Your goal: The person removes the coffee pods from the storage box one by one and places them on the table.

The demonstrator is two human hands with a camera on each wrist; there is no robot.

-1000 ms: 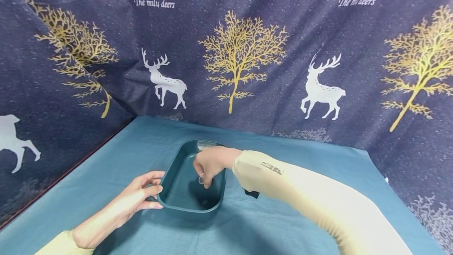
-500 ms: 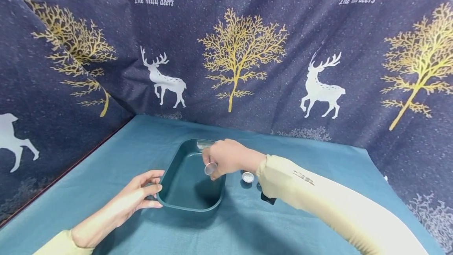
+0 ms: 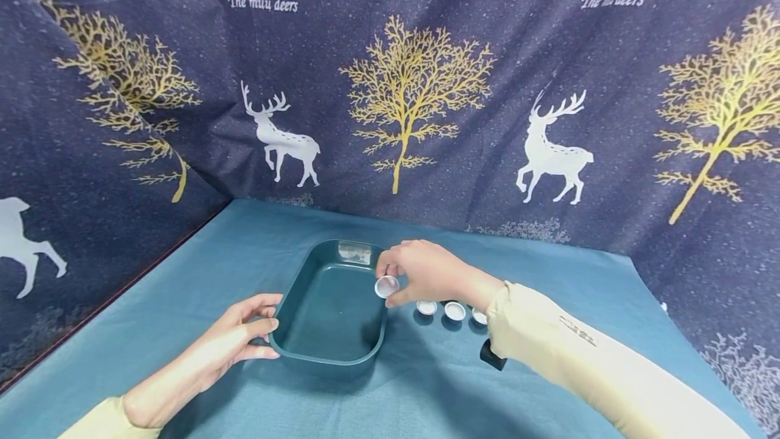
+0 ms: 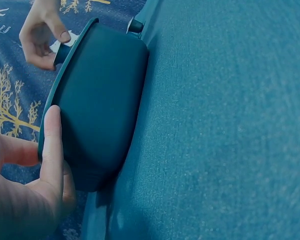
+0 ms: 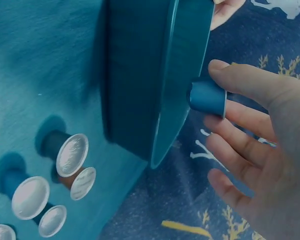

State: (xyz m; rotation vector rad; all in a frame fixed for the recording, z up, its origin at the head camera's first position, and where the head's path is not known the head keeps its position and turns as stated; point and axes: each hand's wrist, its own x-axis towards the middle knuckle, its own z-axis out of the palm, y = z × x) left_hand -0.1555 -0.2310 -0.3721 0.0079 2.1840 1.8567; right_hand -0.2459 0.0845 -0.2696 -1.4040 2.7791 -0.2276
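Observation:
My right hand (image 3: 423, 269) pinches a blue coffee capsule (image 5: 207, 97) between thumb and fingers, just above the right rim of a dark teal plastic bin (image 3: 323, 351). The capsule's silver lid faces me in the head view. At the bin's left side my left hand (image 3: 246, 330) holds the rim. In the left wrist view, one finger of the left hand (image 4: 40, 185) lies along the bin's outer wall. Several coffee capsules stand lid up on the cloth right of the bin, among them a dark one (image 5: 72, 155) and a brown one (image 5: 83, 183).
A blue cloth (image 3: 244, 256) covers the table. Behind it hangs a dark blue curtain (image 3: 451, 208) with deer and trees. A shiny clear patch or label (image 3: 355, 253) shows on the bin's far inner wall. A black device (image 3: 492, 356) sits at my right wrist.
My right hand has moved up and right from inside the bin to its right rim, carrying the capsule. Capsules on the cloth have come into sight. The left hand stays put.

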